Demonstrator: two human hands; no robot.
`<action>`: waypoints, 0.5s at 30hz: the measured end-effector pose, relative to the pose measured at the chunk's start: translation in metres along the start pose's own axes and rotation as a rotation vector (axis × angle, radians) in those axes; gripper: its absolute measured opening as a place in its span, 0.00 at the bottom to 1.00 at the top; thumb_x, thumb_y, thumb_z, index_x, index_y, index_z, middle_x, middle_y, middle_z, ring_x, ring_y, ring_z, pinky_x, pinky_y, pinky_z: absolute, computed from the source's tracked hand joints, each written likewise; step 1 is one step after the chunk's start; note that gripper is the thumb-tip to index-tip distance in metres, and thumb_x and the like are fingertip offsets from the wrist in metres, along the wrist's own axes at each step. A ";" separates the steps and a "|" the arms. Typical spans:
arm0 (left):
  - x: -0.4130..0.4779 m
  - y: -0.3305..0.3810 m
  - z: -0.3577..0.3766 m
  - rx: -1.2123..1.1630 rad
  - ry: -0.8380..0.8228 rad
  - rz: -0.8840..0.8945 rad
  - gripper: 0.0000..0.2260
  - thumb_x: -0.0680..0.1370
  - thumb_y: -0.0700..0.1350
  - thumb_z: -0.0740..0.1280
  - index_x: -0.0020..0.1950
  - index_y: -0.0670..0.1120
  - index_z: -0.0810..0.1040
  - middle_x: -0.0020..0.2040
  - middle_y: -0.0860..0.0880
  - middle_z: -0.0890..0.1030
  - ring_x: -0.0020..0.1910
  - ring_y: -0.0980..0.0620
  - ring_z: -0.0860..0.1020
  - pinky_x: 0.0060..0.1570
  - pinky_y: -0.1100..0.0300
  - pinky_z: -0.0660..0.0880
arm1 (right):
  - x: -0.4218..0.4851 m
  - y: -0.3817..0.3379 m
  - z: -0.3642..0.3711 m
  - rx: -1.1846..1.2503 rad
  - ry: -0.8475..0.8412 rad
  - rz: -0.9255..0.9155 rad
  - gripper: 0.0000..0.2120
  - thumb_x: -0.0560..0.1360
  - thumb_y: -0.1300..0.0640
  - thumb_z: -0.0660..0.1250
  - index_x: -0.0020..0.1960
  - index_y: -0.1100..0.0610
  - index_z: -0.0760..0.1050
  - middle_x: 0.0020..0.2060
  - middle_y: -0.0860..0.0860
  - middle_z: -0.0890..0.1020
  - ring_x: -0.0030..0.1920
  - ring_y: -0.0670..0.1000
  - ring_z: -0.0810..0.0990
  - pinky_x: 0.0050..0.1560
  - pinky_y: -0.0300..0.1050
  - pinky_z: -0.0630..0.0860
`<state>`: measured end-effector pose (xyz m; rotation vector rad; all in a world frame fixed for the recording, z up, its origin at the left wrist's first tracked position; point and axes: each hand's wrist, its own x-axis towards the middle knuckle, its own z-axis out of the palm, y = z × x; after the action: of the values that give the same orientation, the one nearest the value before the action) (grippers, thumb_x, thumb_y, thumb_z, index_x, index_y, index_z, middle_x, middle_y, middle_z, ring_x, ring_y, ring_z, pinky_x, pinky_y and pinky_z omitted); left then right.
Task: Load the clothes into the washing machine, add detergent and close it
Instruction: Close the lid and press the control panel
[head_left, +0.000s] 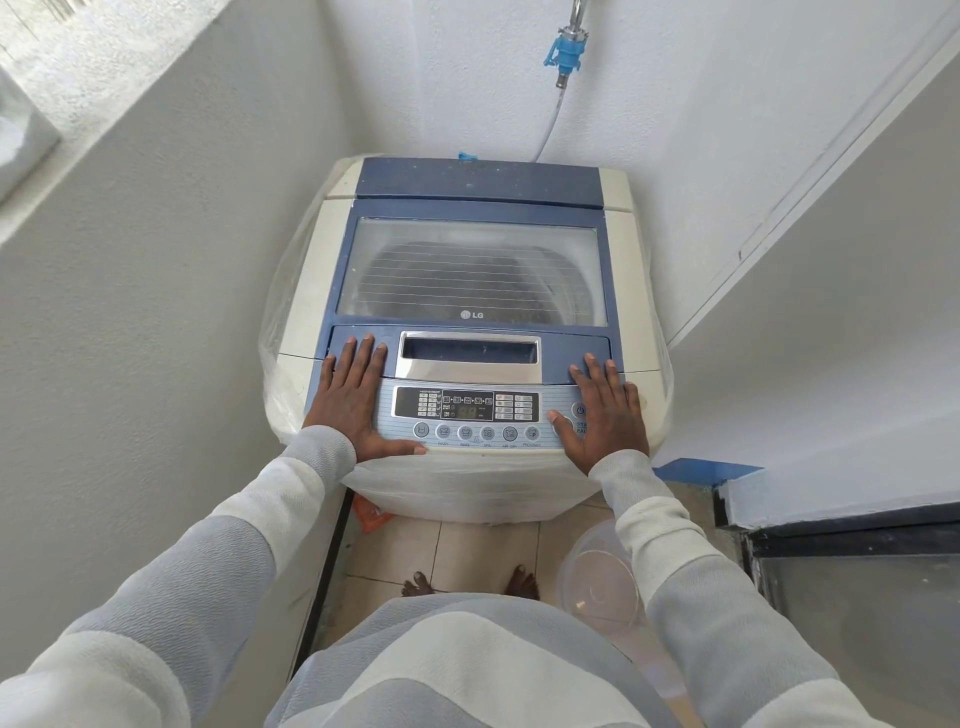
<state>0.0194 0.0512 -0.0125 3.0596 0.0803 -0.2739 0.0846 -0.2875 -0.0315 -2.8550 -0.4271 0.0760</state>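
Observation:
A cream and blue top-loading washing machine (631, 249) stands in a narrow white corner. Its lid (470, 270), with a tinted window, lies flat and shut; something dark shows dimly through the glass. My left hand (350, 402) rests flat on the left end of the control panel (465, 413), fingers straight and reaching onto the lid's front edge. My right hand (605, 410) lies flat on the right end of the panel, partly covering the power and start buttons. A silver lid handle (467, 353) sits between my hands.
A clear plastic bowl (602, 577) sits on the tiled floor at the right of my feet. An orange packet (370, 514) lies by the machine's left foot. A blue tap (566, 49) and hose hang on the back wall. Walls stand close on both sides.

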 end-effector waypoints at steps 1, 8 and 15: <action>0.000 0.000 0.000 0.002 0.000 0.000 0.65 0.54 0.84 0.54 0.78 0.45 0.41 0.79 0.46 0.42 0.77 0.45 0.38 0.75 0.44 0.40 | 0.000 0.000 0.000 0.000 0.004 -0.001 0.35 0.74 0.35 0.54 0.76 0.51 0.59 0.78 0.50 0.57 0.78 0.56 0.53 0.75 0.55 0.47; -0.001 0.000 -0.001 -0.003 0.003 0.002 0.65 0.54 0.84 0.55 0.78 0.45 0.41 0.79 0.46 0.42 0.77 0.45 0.38 0.75 0.44 0.40 | 0.000 0.000 0.000 0.000 0.003 0.001 0.34 0.74 0.35 0.54 0.76 0.50 0.59 0.78 0.50 0.57 0.78 0.56 0.53 0.75 0.55 0.47; 0.000 0.001 0.000 -0.016 0.002 -0.001 0.65 0.54 0.83 0.58 0.78 0.45 0.42 0.79 0.46 0.44 0.77 0.45 0.39 0.75 0.45 0.39 | 0.000 -0.001 -0.002 0.021 0.003 -0.004 0.38 0.72 0.31 0.45 0.76 0.50 0.58 0.78 0.50 0.57 0.78 0.56 0.51 0.76 0.57 0.47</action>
<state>0.0194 0.0507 -0.0122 3.0440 0.0835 -0.2690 0.0840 -0.2869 -0.0297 -2.8330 -0.4284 0.0750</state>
